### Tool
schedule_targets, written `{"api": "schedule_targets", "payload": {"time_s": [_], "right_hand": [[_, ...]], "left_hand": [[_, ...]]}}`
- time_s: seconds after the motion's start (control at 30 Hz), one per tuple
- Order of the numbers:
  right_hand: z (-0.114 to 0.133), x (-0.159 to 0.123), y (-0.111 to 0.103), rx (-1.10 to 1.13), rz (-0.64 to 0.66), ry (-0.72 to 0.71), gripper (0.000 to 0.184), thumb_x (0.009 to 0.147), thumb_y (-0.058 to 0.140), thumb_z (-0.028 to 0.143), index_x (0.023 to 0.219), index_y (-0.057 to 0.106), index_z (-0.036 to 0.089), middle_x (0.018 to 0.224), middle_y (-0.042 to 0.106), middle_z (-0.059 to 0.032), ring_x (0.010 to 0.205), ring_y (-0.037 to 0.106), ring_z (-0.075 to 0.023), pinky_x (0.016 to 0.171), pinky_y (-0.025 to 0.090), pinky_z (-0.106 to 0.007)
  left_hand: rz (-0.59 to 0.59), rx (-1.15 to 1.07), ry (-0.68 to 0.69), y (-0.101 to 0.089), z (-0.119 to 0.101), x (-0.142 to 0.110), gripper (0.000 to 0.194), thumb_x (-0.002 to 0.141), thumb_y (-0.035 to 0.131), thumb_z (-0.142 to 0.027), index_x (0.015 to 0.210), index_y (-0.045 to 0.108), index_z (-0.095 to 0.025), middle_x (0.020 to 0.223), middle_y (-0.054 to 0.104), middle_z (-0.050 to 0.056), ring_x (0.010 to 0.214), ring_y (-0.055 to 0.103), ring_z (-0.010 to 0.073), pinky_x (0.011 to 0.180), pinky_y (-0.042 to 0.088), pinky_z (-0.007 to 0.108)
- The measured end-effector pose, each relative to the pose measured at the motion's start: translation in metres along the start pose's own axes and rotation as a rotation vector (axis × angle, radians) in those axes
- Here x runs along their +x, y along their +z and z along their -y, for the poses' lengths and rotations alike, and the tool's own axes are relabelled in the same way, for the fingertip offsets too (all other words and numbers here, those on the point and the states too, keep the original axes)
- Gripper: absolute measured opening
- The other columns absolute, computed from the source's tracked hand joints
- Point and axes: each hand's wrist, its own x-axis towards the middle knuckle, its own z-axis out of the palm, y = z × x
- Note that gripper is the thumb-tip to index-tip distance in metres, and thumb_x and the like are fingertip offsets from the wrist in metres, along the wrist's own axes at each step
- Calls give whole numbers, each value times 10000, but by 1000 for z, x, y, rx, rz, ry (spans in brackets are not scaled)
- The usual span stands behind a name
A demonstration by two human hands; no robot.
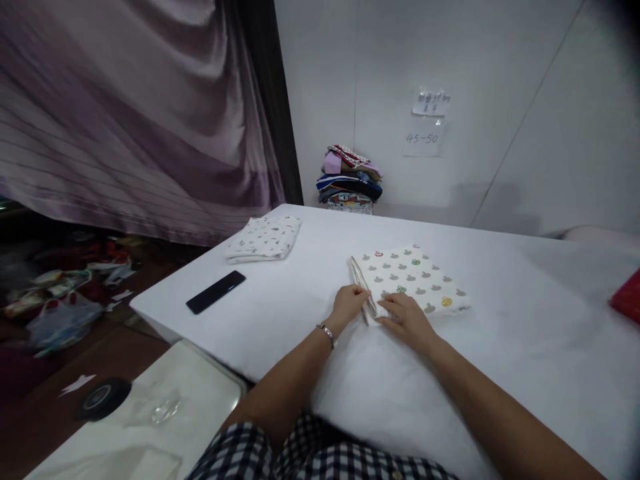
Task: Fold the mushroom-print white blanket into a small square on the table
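A folded white cloth (407,273) with grey, green, red and yellow prints lies on the white table, its layered folded edge facing left. My left hand (350,301) pinches that left edge near the front corner, fingers closed on the fabric. My right hand (407,321) rests on the cloth's front edge just to the right, fingers spread and lying over the fabric. A second folded white cloth (265,238) with small dark prints sits at the table's far left, apart from both hands.
A black phone (216,292) lies near the left edge of the white table (300,300). Folded clothes (350,177) are stacked at the back by the wall. A purple curtain (150,113) hangs on the left. Something red (626,298) shows at the right edge.
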Motion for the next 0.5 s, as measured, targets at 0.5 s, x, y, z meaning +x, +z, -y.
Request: {"api": "schedule_targets", "payload": {"time_s": [0.5], "right_hand": [[2, -1, 3, 56, -46, -109, 234, 913, 500, 317, 1088, 615, 213, 1018, 619, -97, 951, 552, -231, 789, 440, -383]], "left_hand": [[-11, 85, -136, 9, -12, 4, 109, 667, 643, -260, 624, 635, -160, 646, 643, -4, 611, 557, 113, 544, 364, 211]]}}
